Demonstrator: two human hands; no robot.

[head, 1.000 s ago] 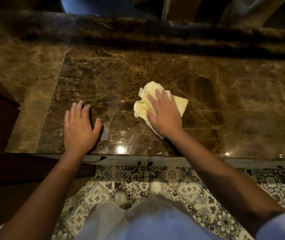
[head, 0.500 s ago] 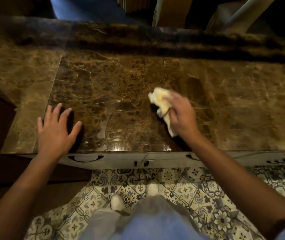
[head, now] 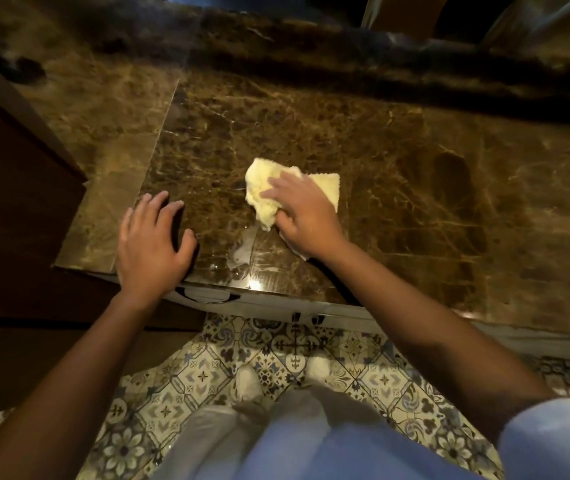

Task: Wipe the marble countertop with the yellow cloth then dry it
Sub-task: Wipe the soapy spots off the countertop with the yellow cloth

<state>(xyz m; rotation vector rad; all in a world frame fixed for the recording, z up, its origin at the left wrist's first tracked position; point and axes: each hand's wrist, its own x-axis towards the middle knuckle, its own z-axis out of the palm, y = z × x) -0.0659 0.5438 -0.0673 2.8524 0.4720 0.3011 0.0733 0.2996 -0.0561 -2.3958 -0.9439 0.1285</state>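
Your right hand [head: 306, 216] is lying palm-down with fingers spread, pressing the crumpled yellow cloth [head: 266, 188] onto the glossy brown marble countertop [head: 415, 202] (mid-slab). Your left hand [head: 150, 244] is resting flat nearby, fingers splayed, holding nothing.

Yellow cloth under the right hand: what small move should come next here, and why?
Probably slide the yellow cloth toward the near edge. The right hand presses it flat on the marble countertop, and a pale wet streak shows just in front of it, apparently not yet wiped. The left hand rests open near the edge, off to the side of that path.
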